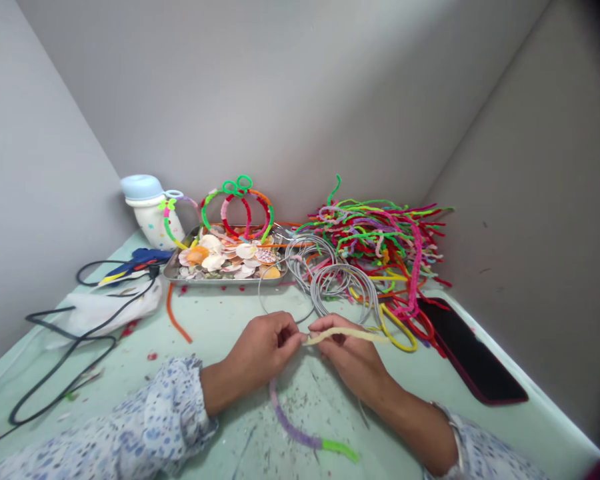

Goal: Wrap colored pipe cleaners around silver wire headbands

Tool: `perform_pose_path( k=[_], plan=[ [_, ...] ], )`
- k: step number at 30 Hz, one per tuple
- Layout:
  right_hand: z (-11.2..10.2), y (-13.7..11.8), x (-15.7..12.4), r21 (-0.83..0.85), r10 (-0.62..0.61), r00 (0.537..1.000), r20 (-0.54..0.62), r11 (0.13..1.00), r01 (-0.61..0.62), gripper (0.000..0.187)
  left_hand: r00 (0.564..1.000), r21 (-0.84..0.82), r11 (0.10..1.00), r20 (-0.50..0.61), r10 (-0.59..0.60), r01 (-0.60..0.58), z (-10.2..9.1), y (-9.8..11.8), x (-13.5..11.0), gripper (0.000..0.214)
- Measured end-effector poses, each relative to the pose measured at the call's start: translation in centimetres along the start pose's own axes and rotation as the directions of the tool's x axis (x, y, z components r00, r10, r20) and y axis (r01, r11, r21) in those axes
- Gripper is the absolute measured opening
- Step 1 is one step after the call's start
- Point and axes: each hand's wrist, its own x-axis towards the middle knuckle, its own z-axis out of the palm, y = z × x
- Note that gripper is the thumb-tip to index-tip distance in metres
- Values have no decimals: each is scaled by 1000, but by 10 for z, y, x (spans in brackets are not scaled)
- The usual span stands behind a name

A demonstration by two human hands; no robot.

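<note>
Currently, a pale yellow fuzzy strip (353,332) is held above the middle of the table (207,320), near its front. By the right hand (353,363) the strip is pinched between thumb and fingertips, its far end left to stick out over the back of the hand. The left hand (265,343) is closed too, its thumb and forefinger pressed together at the strip's other end. From beneath the left hand a purple and green strip (296,435) is seen curving over the tabletop; whether it is gripped by the curled fingers cannot be told.

Just beyond the hands, coils of grey wire (314,293) are laid beside a metal tray (220,283) filled with shells (213,244). To the right, a heap of coloured fuzzy strips (375,233) is piled against the wall, with a dark phone (473,353) placed near it. At the left, a bottle (155,217) is stood behind a blue-handled tool (147,257).
</note>
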Motion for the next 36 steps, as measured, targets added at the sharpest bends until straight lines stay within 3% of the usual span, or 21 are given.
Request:
perform_pose_path(
  k=[4,10,14,22,32,36],
  plan=[
    [-3,3,2,-36,-101,994,28,994,102,17,999,116,993,-14,29,-27,0,0,0,14],
    [2,-2,5,-96,-9,999,-35,995,6,15,990,293,946,3,143,-137,2,-3,0,11],
    [3,-5,5,-139,-11,999,-45,990,4,13,978,411,889,26,209,-201,2,-4,-1,12],
    [1,-7,2,-151,-30,999,-39,988,24,13,978,386,903,-15,210,-188,1,0,-7,16],
    [2,-3,3,-184,-71,997,-32,981,63,13,910,687,648,47,411,-328,3,-2,-7,14],
    [3,-5,2,-176,-69,997,-36,982,62,13,930,653,697,34,366,-298,1,2,-9,15]
  ],
)
